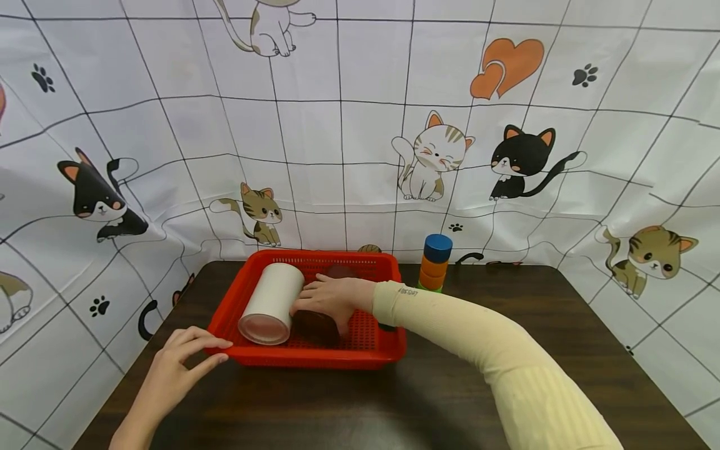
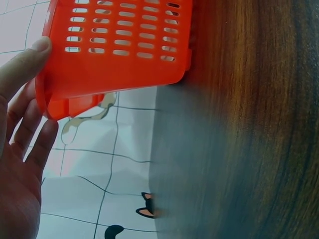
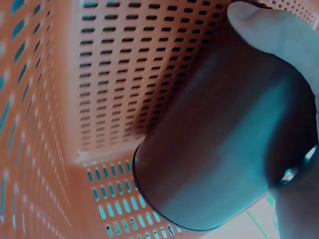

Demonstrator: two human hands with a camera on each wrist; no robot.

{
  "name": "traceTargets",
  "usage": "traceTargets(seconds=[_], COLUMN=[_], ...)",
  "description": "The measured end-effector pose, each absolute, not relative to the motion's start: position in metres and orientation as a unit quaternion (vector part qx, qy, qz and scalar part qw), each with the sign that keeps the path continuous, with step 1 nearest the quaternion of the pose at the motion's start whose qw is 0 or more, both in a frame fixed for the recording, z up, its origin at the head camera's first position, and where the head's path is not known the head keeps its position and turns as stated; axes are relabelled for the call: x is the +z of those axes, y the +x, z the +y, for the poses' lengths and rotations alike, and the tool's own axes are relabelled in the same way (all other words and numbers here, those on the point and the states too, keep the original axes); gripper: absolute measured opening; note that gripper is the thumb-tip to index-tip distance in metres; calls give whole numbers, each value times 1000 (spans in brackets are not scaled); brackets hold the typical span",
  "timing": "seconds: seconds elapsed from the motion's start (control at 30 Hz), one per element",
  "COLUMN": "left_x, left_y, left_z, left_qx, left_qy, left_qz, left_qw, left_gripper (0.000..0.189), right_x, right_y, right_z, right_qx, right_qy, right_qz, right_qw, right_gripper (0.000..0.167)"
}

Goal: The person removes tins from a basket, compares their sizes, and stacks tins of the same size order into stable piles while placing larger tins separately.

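Observation:
A red plastic basket [image 1: 315, 359] with slotted walls stands on the dark wooden table. My left hand [image 1: 177, 369] pinches its near left corner; in the left wrist view, the thumb and fingers lie on either side of the rim. Inside the basket, my right hand [image 1: 332, 299] grips a dark brown cylinder [image 1: 316, 328] from above. The right wrist view shows this smooth cylinder [image 3: 214, 139] lying slanted against the slotted basket, the thumb over its upper end. A white cylindrical container [image 1: 274, 297] lies on its side left of the right hand.
Behind the right forearm, a small stack of blue, orange and green round pieces [image 1: 433, 269] stands right of the basket. A white sheet with cat drawings [image 1: 360, 137] hangs behind the wooden table [image 1: 506, 281] and along both sides.

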State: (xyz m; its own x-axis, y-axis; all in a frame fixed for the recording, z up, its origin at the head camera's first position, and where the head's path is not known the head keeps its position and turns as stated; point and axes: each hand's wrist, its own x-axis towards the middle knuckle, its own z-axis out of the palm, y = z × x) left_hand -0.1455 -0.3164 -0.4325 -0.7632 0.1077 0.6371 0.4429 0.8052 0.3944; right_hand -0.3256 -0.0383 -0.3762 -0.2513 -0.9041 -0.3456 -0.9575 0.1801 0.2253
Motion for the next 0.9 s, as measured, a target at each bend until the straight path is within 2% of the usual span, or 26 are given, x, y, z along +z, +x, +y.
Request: traceTargets(seconds=[0.2, 0.37, 0.6, 0.9], left_x=[-435, -434, -436, -434], left_y=[-146, -147, -143, -146], left_z=[-319, -317, -315, -317], left_qx=[-276, -276, -273, -274], left_qy=[-153, -154, -150, -155], left_qz=[-897, -897, -902, -898], left_qw=[310, 308, 301, 306], left_gripper=[41, 40, 42, 42], right_x=[-372, -371, -369, -355], right_y=[-325, -324, -327, -344], right_z=[-44, -45, -39, -15], right_qx=[190, 167, 129, -49], right_qy=[-574, -538, -528, -505], right_qz=[790, 816, 831, 856], right_qw=[104, 127, 120, 101], right_gripper=[109, 104, 102, 99])
